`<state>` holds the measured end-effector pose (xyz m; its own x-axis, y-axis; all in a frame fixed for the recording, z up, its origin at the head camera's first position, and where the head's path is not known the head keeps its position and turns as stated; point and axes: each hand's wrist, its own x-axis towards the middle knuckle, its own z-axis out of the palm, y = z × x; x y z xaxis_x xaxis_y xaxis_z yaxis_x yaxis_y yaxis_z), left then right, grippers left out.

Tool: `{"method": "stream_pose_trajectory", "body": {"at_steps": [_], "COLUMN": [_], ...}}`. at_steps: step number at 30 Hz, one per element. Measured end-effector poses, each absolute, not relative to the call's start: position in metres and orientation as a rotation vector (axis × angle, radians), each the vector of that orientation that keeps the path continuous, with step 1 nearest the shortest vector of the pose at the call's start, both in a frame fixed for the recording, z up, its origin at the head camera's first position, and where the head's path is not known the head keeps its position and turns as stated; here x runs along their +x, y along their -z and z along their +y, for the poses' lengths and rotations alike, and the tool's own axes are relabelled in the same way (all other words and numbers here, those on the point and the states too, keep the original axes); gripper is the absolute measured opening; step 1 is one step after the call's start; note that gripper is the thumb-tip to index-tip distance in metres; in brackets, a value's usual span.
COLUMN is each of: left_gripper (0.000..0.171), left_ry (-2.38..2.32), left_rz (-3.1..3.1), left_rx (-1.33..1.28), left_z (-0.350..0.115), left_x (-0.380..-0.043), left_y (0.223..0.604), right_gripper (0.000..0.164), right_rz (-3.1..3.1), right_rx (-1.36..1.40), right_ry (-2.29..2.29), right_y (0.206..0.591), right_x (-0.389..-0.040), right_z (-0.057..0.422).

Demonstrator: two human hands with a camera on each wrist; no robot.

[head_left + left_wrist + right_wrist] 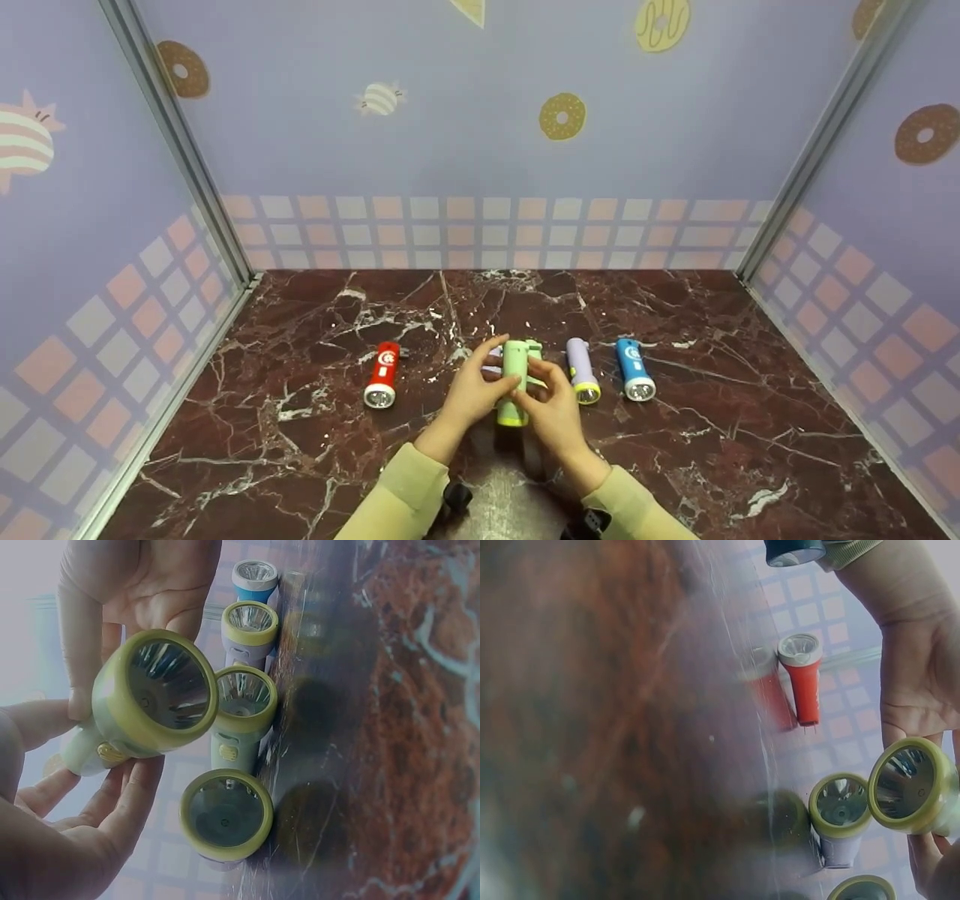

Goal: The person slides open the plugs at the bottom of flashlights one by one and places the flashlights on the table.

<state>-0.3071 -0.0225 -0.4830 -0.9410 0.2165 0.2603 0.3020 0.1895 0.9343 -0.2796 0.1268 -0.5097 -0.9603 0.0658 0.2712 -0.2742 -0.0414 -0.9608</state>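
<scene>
Both hands hold a light green flashlight (515,360) with a yellow-rimmed lens, raised above the table. My left hand (478,386) pinches its body from the left, thumb in front. From the other side my right hand (551,405) holds it with thumb and fingertips. A yellow switch shows on its body in the left wrist view. Behind the hands, a second green flashlight (244,712) and a purple flashlight (840,810) lie on the table, mostly hidden in the head view.
A red flashlight (382,375) lies to the left on the dark red marbled table (247,435). Another purple flashlight (581,371) and a blue flashlight (634,369) lie on the right. Patterned walls (465,150) enclose the back and sides.
</scene>
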Motion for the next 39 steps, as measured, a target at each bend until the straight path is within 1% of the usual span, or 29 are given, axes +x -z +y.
{"method": "stream_pose_trajectory", "body": {"at_steps": [9,19,30,39], "left_gripper": [0.064,0.066,0.065,0.065], "left_ry": [2.000,2.098,2.119,2.126], "left_rz": [-2.306,-2.262,-2.238,-2.226], "left_rx": [-0.470,-0.392,-0.335,-0.305], "left_z": [-0.026,-0.031,-0.040,-0.042], "left_x": [-0.309,-0.309,-0.314,-0.317], "left_y": [0.481,0.477,0.472,0.470], "right_gripper": [0.057,0.057,0.052,0.054], "right_rz": [-2.009,-2.067,-2.093,-2.132], "right_rx": [0.323,0.286,0.341,0.378], "right_ry": [-2.155,-2.181,-2.219,-2.223], "right_y": [0.507,0.502,0.500,0.500], "right_x": [-0.278,-0.278,-0.277,-0.274], "right_z": [0.129,0.132,0.132,0.130]}}
